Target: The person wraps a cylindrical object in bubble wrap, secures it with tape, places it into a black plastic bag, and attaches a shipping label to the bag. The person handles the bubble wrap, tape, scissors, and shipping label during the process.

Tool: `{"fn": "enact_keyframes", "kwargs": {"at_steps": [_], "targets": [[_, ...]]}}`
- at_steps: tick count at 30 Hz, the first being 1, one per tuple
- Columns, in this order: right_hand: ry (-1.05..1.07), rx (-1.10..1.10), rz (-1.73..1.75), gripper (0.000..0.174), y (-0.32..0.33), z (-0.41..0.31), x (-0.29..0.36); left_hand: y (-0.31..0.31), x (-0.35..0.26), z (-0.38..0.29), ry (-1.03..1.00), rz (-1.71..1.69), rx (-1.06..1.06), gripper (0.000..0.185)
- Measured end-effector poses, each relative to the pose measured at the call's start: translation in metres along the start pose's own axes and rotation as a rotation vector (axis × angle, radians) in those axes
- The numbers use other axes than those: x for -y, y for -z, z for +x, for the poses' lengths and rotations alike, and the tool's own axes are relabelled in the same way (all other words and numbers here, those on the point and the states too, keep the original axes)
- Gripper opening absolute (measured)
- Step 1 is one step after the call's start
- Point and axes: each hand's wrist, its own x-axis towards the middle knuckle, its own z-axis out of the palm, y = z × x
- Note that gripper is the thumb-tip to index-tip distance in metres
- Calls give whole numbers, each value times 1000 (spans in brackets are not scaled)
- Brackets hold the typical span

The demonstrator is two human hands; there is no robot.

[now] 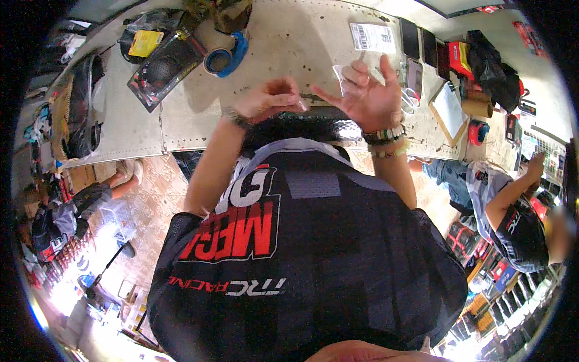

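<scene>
Over the near edge of the workbench [289, 50], my left hand [274, 97] has its fingers pinched on a small clear piece of plastic [303, 105]. To its right, my right hand [368, 92] is turned palm up with its fingers spread and partly curled. A thin clear plastic piece [338, 78] shows behind those fingers; whether the hand touches it cannot be told. Below both hands lies a shiny black wrapped item [303, 129], partly hidden by my shirt. A white printed label [372, 37] lies beyond my right hand.
At the left are blue tape [218, 61], a black blister pack [167, 68] and a yellow card [146, 43]. At the right are scissors [410, 100], phones [414, 77], a clipboard [449, 113] and a cardboard roll [477, 107]. Other people are at both sides [511, 212].
</scene>
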Motion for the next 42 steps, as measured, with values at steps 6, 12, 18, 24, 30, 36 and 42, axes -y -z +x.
{"fn": "enact_keyframes", "kwargs": {"at_steps": [6, 12, 18, 24, 30, 36, 42], "targets": [[244, -533, -1190, 24, 79, -49, -19, 21, -13, -62, 258, 506, -199, 22], [415, -583, -1386, 26, 146, -62, -66, 17, 24, -58, 303, 912, -326, 26], [611, -455, -2012, 33, 155, -61, -63, 17, 46, -47, 252, 1083, -539, 31], [627, -781, -2315, 78, 139, -61, -59, 19, 52, -53, 185, 1414, -458, 28], [505, -344, -2230, 61, 147, -35, -42, 41, 62, -52, -117, 1249, -320, 28], [344, -222, -2134, 38, 180, -7, -45, 50, 73, -52, -41, 1094, -425, 25], [357, -350, -2137, 37, 198, -11, -57, 57, 93, -54, 31, 1012, -487, 28]]}}
